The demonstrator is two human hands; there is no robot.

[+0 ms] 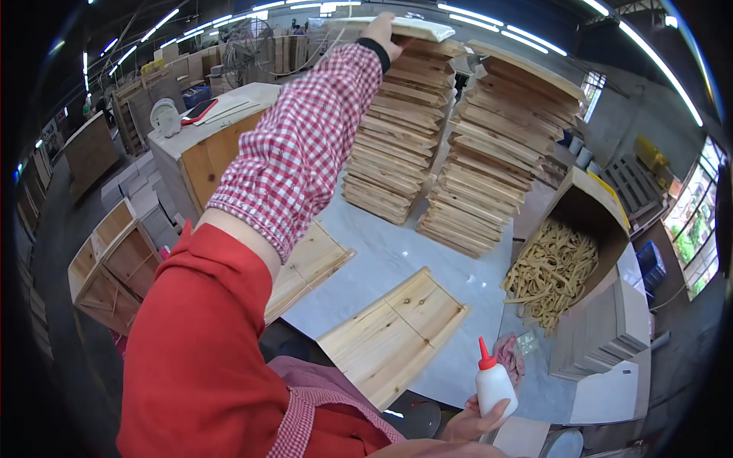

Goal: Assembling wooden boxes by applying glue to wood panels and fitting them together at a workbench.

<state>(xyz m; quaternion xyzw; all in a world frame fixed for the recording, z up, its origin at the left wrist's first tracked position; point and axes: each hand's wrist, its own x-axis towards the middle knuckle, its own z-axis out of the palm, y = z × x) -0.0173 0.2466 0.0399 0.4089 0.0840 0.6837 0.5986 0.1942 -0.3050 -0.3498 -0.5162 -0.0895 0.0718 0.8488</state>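
Note:
My left arm, in a red sleeve and a checked cuff cover, reaches far up to the top of the left stack of wooden boards (393, 145). There my left hand (384, 37) is closed on the edge of a pale, shiny flat panel (424, 29); its fingertips are partly hidden. Low on the right, my right hand (475, 424) is wrapped round a white squeeze bottle (496, 389) with a red pointed nozzle, held upright. Between my arms a tapered wooden panel (393, 336) lies on the table (382, 252). Another wooden panel (309, 263) is partly behind my left arm.
A second stack of boards (500, 153) stands beside the first. On the right, a tipped box (592, 202) spills tan strips (551, 267), near a pinkish cloth (509, 359) and stacked grey boards (599, 332). A cabinet (210, 156) and a wooden crate (114, 267) stand left.

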